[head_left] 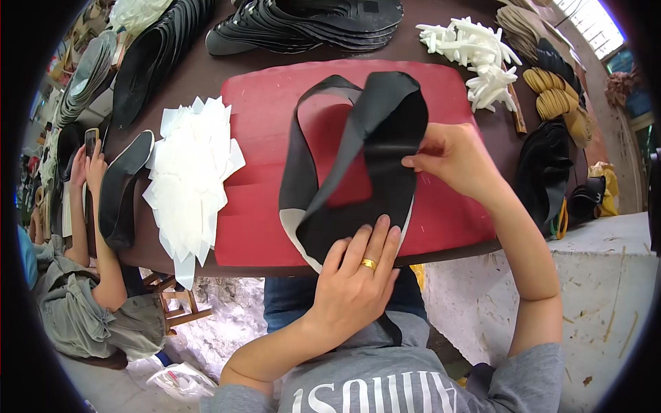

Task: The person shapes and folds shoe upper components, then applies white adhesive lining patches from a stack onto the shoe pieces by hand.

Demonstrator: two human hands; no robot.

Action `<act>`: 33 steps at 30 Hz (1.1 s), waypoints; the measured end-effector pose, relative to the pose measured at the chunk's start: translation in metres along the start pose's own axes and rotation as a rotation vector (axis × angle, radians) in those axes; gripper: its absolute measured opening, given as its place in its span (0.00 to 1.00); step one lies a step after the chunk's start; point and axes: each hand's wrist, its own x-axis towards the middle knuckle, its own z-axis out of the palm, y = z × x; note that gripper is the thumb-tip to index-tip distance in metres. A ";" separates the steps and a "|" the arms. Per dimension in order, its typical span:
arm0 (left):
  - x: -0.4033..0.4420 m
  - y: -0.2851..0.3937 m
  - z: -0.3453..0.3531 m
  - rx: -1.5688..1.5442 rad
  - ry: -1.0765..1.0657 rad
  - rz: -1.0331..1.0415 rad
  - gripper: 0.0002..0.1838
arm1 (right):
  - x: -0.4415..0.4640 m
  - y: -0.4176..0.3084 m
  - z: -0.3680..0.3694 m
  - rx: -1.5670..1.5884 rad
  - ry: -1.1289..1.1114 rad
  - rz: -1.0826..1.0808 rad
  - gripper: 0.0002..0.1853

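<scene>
A black shoe upper (327,219), bent into an open loop with a light grey edge at its near end, lies on a red board (258,241). My left hand (358,282), wearing a gold ring, rests on its near end with the fingers stretched out flat. On the right side, my right hand (458,162) pinches the upper's edge between thumb and fingers, where the strip stands raised and twisted. What is under my left palm is hidden.
White cut pieces (193,175) are heaped left of the board, beside another black upper (117,199). Stacked black uppers (310,27) stand at the back. White curled strips (471,51) and tan bundles (554,93) lie to the right. A person (89,303) at left holds a phone (91,141).
</scene>
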 end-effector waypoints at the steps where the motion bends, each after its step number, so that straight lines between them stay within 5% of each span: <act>1: 0.003 0.001 -0.003 -0.040 -0.022 -0.018 0.32 | 0.003 0.000 0.000 -0.004 -0.007 -0.016 0.10; 7: 0.014 0.003 0.006 0.097 -0.008 -0.079 0.31 | 0.016 0.004 -0.002 -0.237 0.040 -0.228 0.08; 13: 0.044 -0.008 0.009 0.107 0.000 -0.119 0.30 | 0.020 -0.024 -0.008 -0.255 0.039 -0.210 0.11; 17: 0.020 -0.032 -0.003 0.081 0.004 0.127 0.29 | 0.024 -0.023 -0.015 -0.334 0.058 -0.363 0.11; 23: 0.000 -0.023 0.013 0.013 0.116 0.069 0.28 | 0.000 0.002 -0.002 -0.157 0.182 -0.157 0.11; 28: 0.035 -0.011 0.011 0.100 -0.046 -0.087 0.27 | -0.002 0.001 0.001 -0.303 0.222 -0.222 0.10; 33: 0.056 -0.021 0.029 0.081 0.176 0.016 0.26 | 0.006 -0.004 0.000 -0.350 0.254 -0.520 0.09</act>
